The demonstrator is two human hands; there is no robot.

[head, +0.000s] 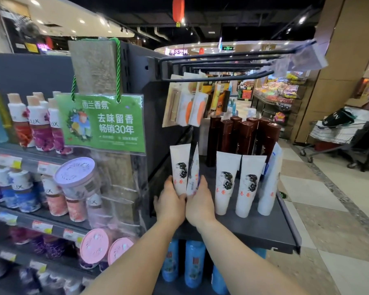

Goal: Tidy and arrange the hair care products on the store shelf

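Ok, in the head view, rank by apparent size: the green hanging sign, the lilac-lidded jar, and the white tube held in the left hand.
1. Green hanging sign, clearly the largest.
2. Lilac-lidded jar and white tube held by the left hand: too alike to rank; the jar sits nearer the camera.

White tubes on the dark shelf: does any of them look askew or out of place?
Yes. The second tube, held by the right hand, is turned edge-on, while its neighbours face front. The rightmost tube is turned sideways too.
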